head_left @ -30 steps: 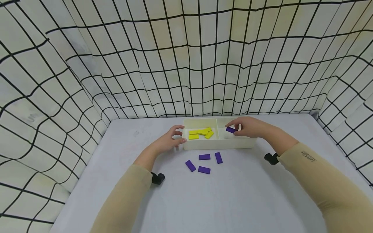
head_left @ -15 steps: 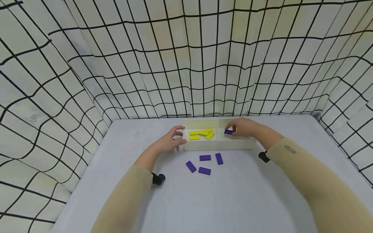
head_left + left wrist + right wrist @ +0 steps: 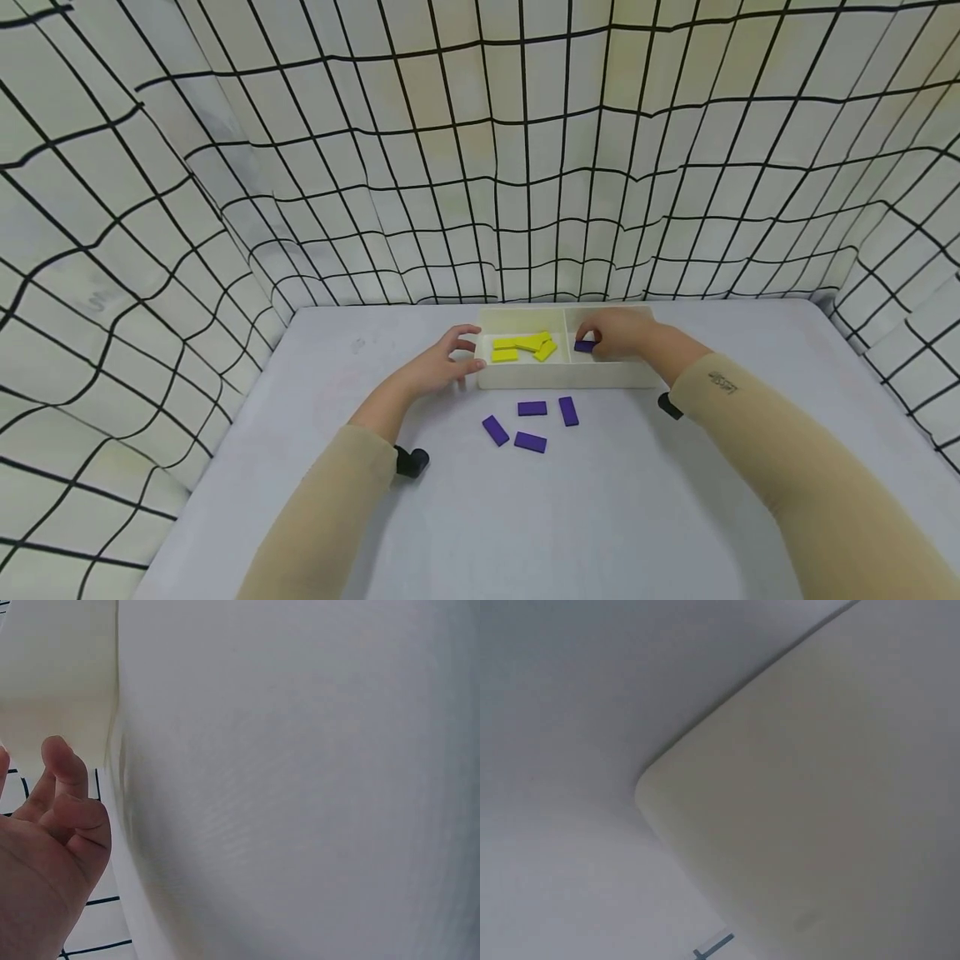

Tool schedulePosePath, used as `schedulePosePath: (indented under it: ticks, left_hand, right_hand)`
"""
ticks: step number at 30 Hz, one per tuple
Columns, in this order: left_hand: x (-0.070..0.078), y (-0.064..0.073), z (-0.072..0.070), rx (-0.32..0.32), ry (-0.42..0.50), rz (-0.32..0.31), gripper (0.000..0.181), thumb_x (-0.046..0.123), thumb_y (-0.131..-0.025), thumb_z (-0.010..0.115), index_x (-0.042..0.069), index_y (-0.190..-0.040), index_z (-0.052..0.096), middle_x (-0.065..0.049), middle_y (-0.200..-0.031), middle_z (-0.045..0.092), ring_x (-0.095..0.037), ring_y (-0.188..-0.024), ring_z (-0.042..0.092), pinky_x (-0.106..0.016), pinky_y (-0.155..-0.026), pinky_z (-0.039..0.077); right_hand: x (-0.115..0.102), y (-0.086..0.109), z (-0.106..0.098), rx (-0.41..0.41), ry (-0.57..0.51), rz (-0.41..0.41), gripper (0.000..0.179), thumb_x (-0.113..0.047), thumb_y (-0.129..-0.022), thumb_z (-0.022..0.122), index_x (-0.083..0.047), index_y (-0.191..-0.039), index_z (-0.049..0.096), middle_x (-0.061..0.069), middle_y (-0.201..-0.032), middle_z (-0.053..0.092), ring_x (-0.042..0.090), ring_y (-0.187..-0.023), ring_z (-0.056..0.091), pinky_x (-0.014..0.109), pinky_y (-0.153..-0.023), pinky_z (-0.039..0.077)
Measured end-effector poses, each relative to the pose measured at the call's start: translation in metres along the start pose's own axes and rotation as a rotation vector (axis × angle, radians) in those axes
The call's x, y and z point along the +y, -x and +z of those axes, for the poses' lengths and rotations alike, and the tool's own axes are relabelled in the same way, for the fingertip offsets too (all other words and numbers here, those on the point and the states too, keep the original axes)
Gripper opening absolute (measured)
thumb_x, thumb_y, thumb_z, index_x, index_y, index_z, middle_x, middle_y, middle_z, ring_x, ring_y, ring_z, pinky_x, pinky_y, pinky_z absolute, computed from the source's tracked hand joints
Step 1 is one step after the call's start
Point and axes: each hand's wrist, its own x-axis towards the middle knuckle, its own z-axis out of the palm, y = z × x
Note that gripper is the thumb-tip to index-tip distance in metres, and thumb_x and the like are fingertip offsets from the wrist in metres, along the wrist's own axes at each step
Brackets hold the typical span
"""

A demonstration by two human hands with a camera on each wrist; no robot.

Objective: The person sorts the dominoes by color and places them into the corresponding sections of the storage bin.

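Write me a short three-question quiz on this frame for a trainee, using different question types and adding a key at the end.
1. Count: how many loose purple tiles lie on the white tabletop in front of the two-compartment tray?
2. True or false: the yellow tiles are in the same compartment that the right hand reaches into.
3. Multiple choice: what is in the right hand's grip? A) a yellow tile; B) a purple tile; C) the tray's divider.

Key
1. Four.
2. False; they lie in the compartment nearer the left hand.
3. B.
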Motion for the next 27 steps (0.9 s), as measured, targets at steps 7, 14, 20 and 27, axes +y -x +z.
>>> schedulePosePath:
  ticks: [7,14,20,27]
  left_hand:
    - [0.0008,0.0011,0.0002,0.005,0.001,0.004,0.066,0.039,-0.096,0.065,0.037,-0.15,0.027,-0.006,-0.147,0.043,-0.024,-0.088,0.062,-0.046,-0.093,0.041]
    - [0.0017,0.0024,0.0003,0.006,0.005,0.006,0.066,0.039,-0.096,0.065,0.037,-0.15,0.027,-0.006,-0.147,0.043,-0.024,-0.087,0.062,-0.044,-0.09,0.042]
    - [0.0027,0.0027,0.0012,0.008,0.004,0.006,0.067,0.041,-0.095,0.065,0.038,-0.15,0.027,-0.005,-0.146,0.043,-0.024,-0.087,0.062,-0.044,-0.09,0.042]
    - [0.0026,0.0042,0.0014,0.01,0.006,0.004,0.067,0.041,-0.096,0.065,0.038,-0.15,0.026,-0.005,-0.147,0.043,-0.025,-0.088,0.062,-0.044,-0.091,0.042]
  right_hand:
    - [-0.0044,-0.0018,-0.0028,-0.004,0.028,-0.036,0.032,-0.008,-0.09,0.068,-0.019,-0.119,0.07,0.004,-0.102,0.062,0.025,-0.097,0.054,0.045,-0.092,0.045]
    - [-0.0035,-0.0063,0.0005,0.004,0.089,-0.054,0.031,-0.008,-0.091,0.068,-0.02,-0.119,0.07,0.002,-0.101,0.063,0.023,-0.096,0.055,0.043,-0.093,0.046]
    - [0.0,-0.0072,0.0018,0.018,0.111,-0.071,0.031,-0.008,-0.09,0.069,-0.02,-0.119,0.07,0.001,-0.102,0.064,0.023,-0.096,0.055,0.044,-0.093,0.046]
    - [0.0044,-0.0074,0.0056,0.063,0.171,-0.123,0.029,-0.011,-0.091,0.07,-0.019,-0.119,0.07,0.002,-0.109,0.066,0.022,-0.1,0.058,0.046,-0.097,0.046]
